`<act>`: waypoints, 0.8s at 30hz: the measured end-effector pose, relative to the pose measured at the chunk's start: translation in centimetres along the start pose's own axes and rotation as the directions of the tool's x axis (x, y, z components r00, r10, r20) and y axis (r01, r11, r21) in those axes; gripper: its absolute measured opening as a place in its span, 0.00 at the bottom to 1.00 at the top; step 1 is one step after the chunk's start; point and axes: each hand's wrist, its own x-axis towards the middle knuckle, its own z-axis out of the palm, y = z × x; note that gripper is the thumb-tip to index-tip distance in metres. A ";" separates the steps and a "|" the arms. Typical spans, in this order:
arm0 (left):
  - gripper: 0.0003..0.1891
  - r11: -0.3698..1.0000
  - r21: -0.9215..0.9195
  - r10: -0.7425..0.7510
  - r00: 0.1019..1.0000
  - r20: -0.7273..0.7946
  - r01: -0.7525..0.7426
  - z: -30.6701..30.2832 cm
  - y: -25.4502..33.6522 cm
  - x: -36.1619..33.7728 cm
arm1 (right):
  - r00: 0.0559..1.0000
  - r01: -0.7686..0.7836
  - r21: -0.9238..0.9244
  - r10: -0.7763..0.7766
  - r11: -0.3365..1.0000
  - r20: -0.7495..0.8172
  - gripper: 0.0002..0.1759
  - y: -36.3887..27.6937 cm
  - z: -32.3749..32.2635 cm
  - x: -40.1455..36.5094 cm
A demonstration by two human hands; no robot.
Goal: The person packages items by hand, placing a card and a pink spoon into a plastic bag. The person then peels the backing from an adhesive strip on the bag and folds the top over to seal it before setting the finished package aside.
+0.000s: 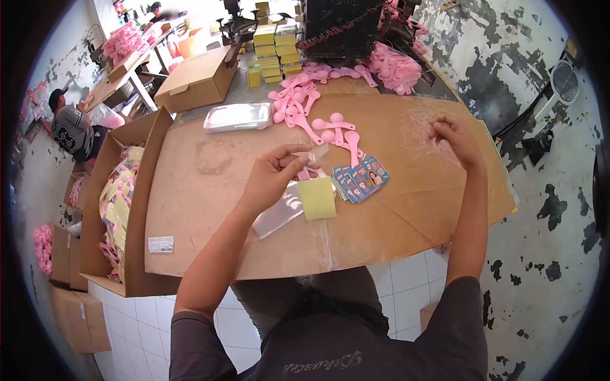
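My left hand [277,173] is closed in a pinch at the top of a small clear plastic bag [319,152]. A pink spoon [305,174] shows beside its fingertips, above a pale yellow card [318,198]. Under that card lies a stack of flat clear bags [279,213]. Just right of it, blue printed cards [365,179] are fanned out on the cardboard. Farther right, my right hand [456,140] is closed with curled fingers, over a patch of thin clear plastic strips [420,131]; I cannot tell what its fingertips hold.
Loose pink spoons [297,101] spread across the far side of the cardboard sheet [419,209], near a shiny clear-wrapped pack [238,117]. Left of it stands an open carton [136,222] of packed items. Yellow boxes [273,51] are stacked behind. Another person [73,130] sits at far left.
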 end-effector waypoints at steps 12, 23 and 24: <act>0.18 1.000 0.008 0.013 0.993 -0.116 -0.012 0.9 -1.6 -0.6 | 0.998 0.050 -0.406 -0.031 0.912 0.052 0.20 0.1 15.1 3.6; 0.16 0.996 -0.093 -0.009 0.992 -0.124 -0.003 0.8 -1.2 -0.6 | 0.970 -0.030 0.153 -0.008 0.988 0.241 0.17 2.8 20.9 5.7; 0.15 0.997 -0.072 -0.014 0.992 -0.124 0.005 0.7 -1.6 -0.6 | 0.978 -0.031 0.174 -0.006 0.984 0.208 0.16 2.9 21.1 5.5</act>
